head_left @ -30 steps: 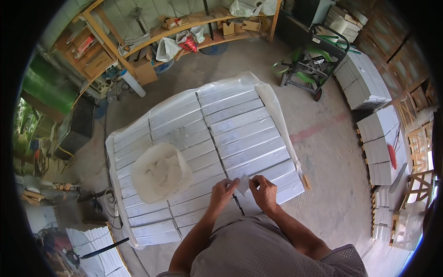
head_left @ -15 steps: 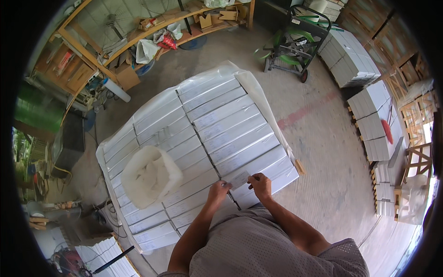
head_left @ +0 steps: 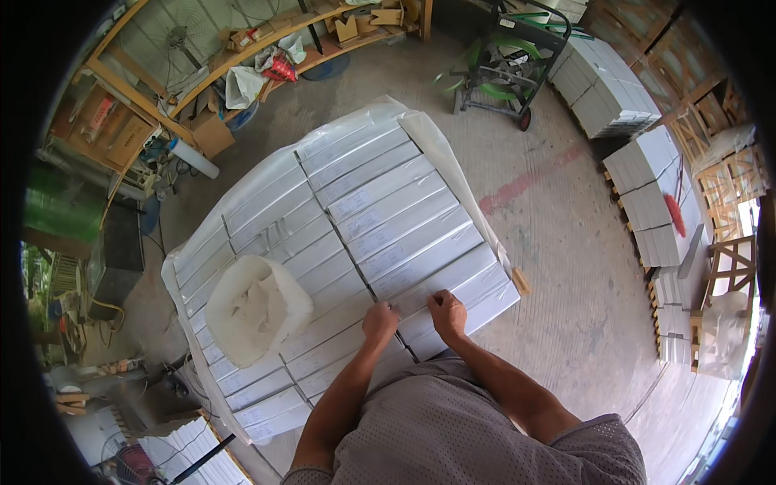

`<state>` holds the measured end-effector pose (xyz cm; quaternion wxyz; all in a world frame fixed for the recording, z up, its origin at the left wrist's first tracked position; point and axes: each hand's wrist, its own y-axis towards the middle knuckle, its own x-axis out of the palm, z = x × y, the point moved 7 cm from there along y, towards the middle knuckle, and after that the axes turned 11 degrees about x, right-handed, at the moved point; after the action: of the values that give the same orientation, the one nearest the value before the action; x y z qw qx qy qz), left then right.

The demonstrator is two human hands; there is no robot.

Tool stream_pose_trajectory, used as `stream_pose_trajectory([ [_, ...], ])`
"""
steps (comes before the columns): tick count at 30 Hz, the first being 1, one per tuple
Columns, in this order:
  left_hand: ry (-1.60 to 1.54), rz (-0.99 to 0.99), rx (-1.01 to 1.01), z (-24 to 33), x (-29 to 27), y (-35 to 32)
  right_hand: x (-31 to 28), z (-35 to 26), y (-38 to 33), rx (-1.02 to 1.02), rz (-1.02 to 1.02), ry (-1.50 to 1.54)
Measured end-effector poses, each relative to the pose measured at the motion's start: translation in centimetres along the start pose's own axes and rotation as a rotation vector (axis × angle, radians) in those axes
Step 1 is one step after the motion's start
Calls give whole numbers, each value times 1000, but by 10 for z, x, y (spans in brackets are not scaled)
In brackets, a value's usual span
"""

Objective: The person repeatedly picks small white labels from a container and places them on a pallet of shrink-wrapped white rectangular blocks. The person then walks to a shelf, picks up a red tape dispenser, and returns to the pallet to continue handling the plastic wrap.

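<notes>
Taking the white bag [head_left: 257, 307] on the stack as our landmark, we see flat white boxes [head_left: 380, 218] laid in tight rows under clear plastic wrap [head_left: 432, 141]. Right of the bag, at the stack's near edge, our left hand [head_left: 379, 322] and right hand [head_left: 447, 314] press curled fingers on the box tops; we cannot tell whether either grip pinches anything. We judge the stack full, the wrap partly open.
</notes>
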<state>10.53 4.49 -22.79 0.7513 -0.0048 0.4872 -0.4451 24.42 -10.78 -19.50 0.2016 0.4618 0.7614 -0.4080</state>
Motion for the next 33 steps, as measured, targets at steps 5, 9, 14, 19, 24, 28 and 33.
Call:
stream_pose_trajectory([
  [5, 142, 31, 22, 18, -7, -6, 2, 1, -1, -6, 15, -43],
  [9, 256, 85, 68, 26, -6, -10, 3, -2, -2, -45, 29, -71],
  [14, 316, 48, 105, 31, -4, -12, 1, -5, -3, -54, 23, -111],
  [19, 321, 7, 101, 30, -4, -15, -13, -8, -3, 29, 111, -179],
  [24, 190, -34, -39, 10, -24, -21, -16, -3, 5, -6, 43, -111],
  [28, 85, -8, -133, -1, -26, -24, -4, -19, 3, 78, -304, 273],
  [33, -28, 11, -144, -15, -21, -16, 65, -30, -5, 308, -936, 736],
])
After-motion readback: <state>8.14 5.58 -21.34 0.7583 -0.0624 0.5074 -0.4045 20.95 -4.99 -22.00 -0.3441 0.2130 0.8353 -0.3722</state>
